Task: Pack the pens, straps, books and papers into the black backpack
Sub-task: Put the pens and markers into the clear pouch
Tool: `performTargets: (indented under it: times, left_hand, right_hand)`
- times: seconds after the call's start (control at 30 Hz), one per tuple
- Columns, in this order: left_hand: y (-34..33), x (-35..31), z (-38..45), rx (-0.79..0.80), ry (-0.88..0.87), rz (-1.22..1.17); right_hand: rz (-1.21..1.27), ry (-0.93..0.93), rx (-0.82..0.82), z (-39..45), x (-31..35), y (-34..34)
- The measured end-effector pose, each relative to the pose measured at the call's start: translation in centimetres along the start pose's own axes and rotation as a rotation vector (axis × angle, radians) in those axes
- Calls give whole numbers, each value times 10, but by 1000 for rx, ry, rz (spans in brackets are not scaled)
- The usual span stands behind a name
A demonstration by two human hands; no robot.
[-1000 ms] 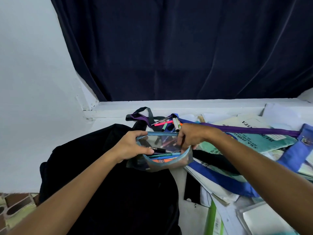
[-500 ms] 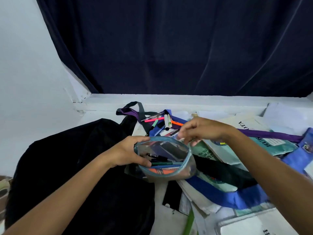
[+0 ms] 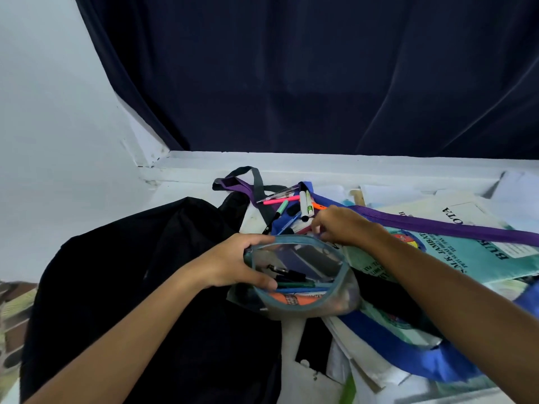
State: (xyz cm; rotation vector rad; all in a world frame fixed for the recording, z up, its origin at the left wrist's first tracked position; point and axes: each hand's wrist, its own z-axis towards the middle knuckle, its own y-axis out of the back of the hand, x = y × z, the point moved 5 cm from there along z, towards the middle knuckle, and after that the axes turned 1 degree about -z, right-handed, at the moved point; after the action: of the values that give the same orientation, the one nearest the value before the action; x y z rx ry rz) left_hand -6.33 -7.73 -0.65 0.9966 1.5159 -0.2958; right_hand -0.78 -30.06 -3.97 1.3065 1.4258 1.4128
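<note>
Nearest lay the backpack [image 3: 140,287], dark and slack, under and left of the left forearm. Just right of it, the left hand [image 3: 233,263] gripped the near-left rim of a clear pouch [image 3: 303,275], thumb curled over the edge and fingers wrapped behind, holding its mouth wide. A few pens already lay in the bottom, long axes running left to right.

Beyond the far rim the right hand [image 3: 338,225] hovered, fingers curled downward and drawn together at the tips. Whether they pinched anything could not be told; the tips were half hidden behind the rim and blurred.

The loose pens [image 3: 291,205] lay just beyond and slightly left of those fingertips, a small heap fanned several ways, most lying slantwise from near-left to far-right, two pale markers nearly straight away from the person. The right hand was plainly nearer to them; the left was busy with the pouch. Probably the next reach would go forward a little, taking a pen across its length.

Straps [image 3: 437,225] ran rightward from beside the right wrist, over the books [image 3: 466,252], with papers [image 3: 388,191] farthest.
</note>
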Motion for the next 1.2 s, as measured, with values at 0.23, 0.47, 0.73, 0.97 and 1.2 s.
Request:
performTargets:
  times: [0.23,0.47,0.73,0.97,1.2]
  left_hand:
    - [2,7,5,-17,-8,29]
    - [3,13,2,-71,-1,80]
    - [2,22,-1,-68,5,68]
    - [1,13,-6,-69,24,111]
    - [-2,9,-8,-32,-4,-13]
  right_hand:
    - [785,-37,-383,-33,23,104]
    - [865,123,176,-61,89,92]
    - [189,178,514,-64,110,67]
    - [436,-26,112,-1,37,67]
    - [103,23,110,22,15,4]
